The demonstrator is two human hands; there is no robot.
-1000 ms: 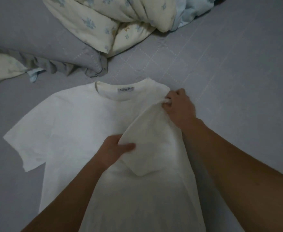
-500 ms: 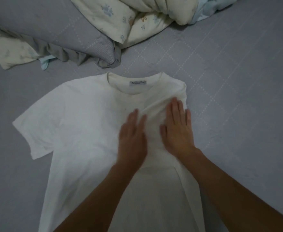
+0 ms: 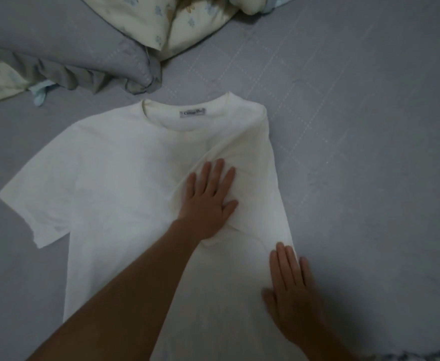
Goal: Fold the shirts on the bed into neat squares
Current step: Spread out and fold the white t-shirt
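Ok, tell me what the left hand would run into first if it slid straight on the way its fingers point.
The left hand lies flat on the folded-in sleeve of the white T-shirt, fingers pointing up towards the right shoulder. Going on, it would probably only cross more shirt, then reach the grey quilted bedcover.

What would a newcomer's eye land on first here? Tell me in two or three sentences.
The white T-shirt spread on the grey bed cover at the centre, one sleeve folded in over its body. Next, two flat hands pressing it: the left hand on the folded sleeve, the right hand on the shirt's right edge, nearer the camera. At the top lie a grey pillow and a floral quilt.
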